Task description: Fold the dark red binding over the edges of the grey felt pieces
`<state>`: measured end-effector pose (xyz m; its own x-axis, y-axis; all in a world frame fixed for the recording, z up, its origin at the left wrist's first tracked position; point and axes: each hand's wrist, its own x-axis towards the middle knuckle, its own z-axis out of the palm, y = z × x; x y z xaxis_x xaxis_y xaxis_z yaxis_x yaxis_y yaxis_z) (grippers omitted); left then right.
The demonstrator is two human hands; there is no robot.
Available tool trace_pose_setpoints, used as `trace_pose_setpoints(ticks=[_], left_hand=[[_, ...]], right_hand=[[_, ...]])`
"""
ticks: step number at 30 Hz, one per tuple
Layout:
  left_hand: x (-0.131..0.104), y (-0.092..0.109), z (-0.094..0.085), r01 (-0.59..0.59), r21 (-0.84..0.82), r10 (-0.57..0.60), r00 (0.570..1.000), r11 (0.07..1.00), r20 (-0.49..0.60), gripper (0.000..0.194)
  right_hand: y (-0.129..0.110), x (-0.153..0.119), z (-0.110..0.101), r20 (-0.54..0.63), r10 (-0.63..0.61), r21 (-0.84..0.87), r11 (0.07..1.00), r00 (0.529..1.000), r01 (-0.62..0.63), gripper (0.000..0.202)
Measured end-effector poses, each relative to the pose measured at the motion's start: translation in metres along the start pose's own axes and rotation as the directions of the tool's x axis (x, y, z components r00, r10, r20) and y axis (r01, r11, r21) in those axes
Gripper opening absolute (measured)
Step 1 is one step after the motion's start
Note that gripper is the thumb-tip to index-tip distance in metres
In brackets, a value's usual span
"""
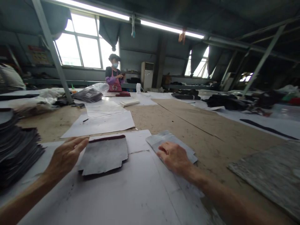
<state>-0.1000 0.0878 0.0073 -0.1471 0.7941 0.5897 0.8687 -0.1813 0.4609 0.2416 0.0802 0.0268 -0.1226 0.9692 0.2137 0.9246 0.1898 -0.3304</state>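
Note:
A small stack of grey cut fabric pieces [104, 155] with a dark red strip along its far edge lies on white paper in front of me. My left hand [67, 153] is at the stack's left edge, fingers stretched out and holding nothing. To the right, another grey cut piece [166, 136] lies at a slant, partly covered by my right hand [174, 156]. The fingers of that hand are bent and closed at the piece's near left part; their tips are partly hidden.
A tall pile of dark cut pieces [17, 153] stands at the left. White paper sheets [105, 120] lie farther off, and a mottled grey sheet [269, 172] is at the right. Metal posts [52, 51] rise from the table. Across it stands a person [114, 75] in a pink apron.

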Motion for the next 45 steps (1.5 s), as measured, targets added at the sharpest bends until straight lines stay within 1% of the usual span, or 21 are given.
trace_pose_setpoints(ticks=[1, 3, 5, 7, 9, 10, 12, 15, 18, 22, 25, 28, 29, 31, 33, 37, 39, 41, 43, 44, 45], left_hand=[[-0.010, 0.013, 0.000, -0.015, -0.027, 0.016, 0.999, 1.000, 0.039, 0.037], [-0.031, 0.046, 0.005, -0.058, -0.093, 0.070, 0.990, 0.994, 0.126, 0.038], [-0.048, 0.082, 0.014, -0.081, -0.261, 0.153, 0.950, 0.962, 0.271, 0.036], [-0.060, 0.115, 0.028, -0.079, -0.383, 0.232, 0.900, 0.920, 0.370, 0.032], [-0.064, 0.141, 0.045, -0.067, -0.416, 0.257, 0.870, 0.907, 0.420, 0.027], [-0.064, 0.150, 0.054, -0.064, -0.417, 0.259, 0.864, 0.907, 0.431, 0.025], [-0.063, 0.162, 0.073, -0.062, -0.406, 0.253, 0.864, 0.912, 0.436, 0.021], [-0.060, 0.168, 0.097, -0.066, -0.384, 0.238, 0.876, 0.921, 0.419, 0.020], [-0.061, 0.168, 0.107, -0.075, -0.363, 0.227, 0.889, 0.929, 0.397, 0.020], [-0.063, 0.169, 0.106, -0.100, -0.347, 0.242, 0.887, 0.932, 0.394, 0.019], [-0.062, 0.171, 0.103, -0.126, -0.343, 0.268, 0.872, 0.931, 0.409, 0.021], [-0.062, 0.172, 0.102, -0.138, -0.335, 0.284, 0.852, 0.932, 0.440, 0.025], [-0.061, 0.172, 0.102, -0.138, -0.331, 0.285, 0.846, 0.934, 0.451, 0.027], [-0.061, 0.172, 0.102, -0.136, -0.317, 0.281, 0.835, 0.939, 0.473, 0.030], [-0.060, 0.172, 0.101, -0.129, -0.302, 0.269, 0.831, 0.945, 0.487, 0.032], [-0.059, 0.172, 0.100, -0.124, -0.285, 0.256, 0.831, 0.950, 0.494, 0.030], [-0.059, 0.172, 0.101, -0.132, -0.289, 0.265, 0.830, 0.948, 0.491, 0.028], [-0.059, 0.171, 0.102, -0.141, -0.295, 0.276, 0.828, 0.945, 0.489, 0.026], [-0.059, 0.170, 0.103, -0.145, -0.298, 0.281, 0.828, 0.944, 0.486, 0.024], [-0.058, 0.170, 0.103, -0.147, -0.297, 0.282, 0.828, 0.943, 0.485, 0.023], [-0.058, 0.169, 0.104, -0.149, -0.297, 0.283, 0.828, 0.943, 0.484, 0.022]], right_hand=[[0.011, -0.009, -0.003, -0.001, 0.016, -0.008, 1.000, 1.000, -0.016, 0.014], [0.028, -0.021, -0.004, -0.003, 0.038, -0.004, 0.999, 0.999, -0.038, 0.011], [0.038, -0.024, -0.001, -0.004, 0.047, 0.018, 0.999, 0.999, -0.047, 0.011], [0.043, -0.022, 0.003, 0.000, 0.043, 0.041, 0.998, 0.999, -0.043, 0.008], [0.045, -0.018, 0.005, 0.008, 0.026, 0.053, 0.998, 1.000, -0.026, 0.010], [0.045, -0.017, 0.006, 0.012, 0.014, 0.054, 0.998, 1.000, -0.014, 0.013], [0.046, -0.015, 0.006, 0.014, -0.010, 0.048, 0.999, 1.000, 0.009, 0.019], [0.048, -0.013, 0.008, 0.009, -0.029, 0.019, 0.999, 1.000, 0.029, 0.023], [0.050, -0.009, 0.011, 0.006, -0.043, -0.006, 0.999, 0.999, 0.043, 0.023], [0.050, -0.009, 0.012, -0.006, -0.076, -0.017, 0.997, 0.997, 0.075, 0.022], [0.052, -0.015, 0.005, 0.020, -0.160, 0.010, 0.987, 0.987, 0.159, 0.017], [0.058, -0.020, -0.003, 0.070, -0.256, 0.055, 0.966, 0.964, 0.253, 0.030], [0.061, -0.021, -0.005, 0.081, -0.280, 0.068, 0.959, 0.957, 0.275, 0.029], [0.067, -0.020, -0.006, 0.086, -0.314, 0.086, 0.948, 0.946, 0.307, 0.019], [0.071, -0.019, -0.003, 0.071, -0.334, 0.089, 0.941, 0.940, 0.327, 0.008], [0.072, -0.018, 0.003, 0.001, -0.342, 0.047, 0.939, 0.940, 0.342, 0.020], [0.070, -0.020, 0.002, -0.020, -0.350, 0.026, 0.936, 0.937, 0.351, 0.017], [0.068, -0.023, 0.000, -0.014, -0.380, 0.022, 0.925, 0.925, 0.380, 0.013], [0.066, -0.026, -0.002, -0.004, -0.418, 0.022, 0.908, 0.908, 0.418, 0.020], [0.065, -0.027, -0.002, -0.005, -0.434, 0.020, 0.901, 0.901, 0.434, 0.017], [0.064, -0.028, -0.001, -0.011, -0.447, 0.017, 0.895, 0.895, 0.447, 0.010]])
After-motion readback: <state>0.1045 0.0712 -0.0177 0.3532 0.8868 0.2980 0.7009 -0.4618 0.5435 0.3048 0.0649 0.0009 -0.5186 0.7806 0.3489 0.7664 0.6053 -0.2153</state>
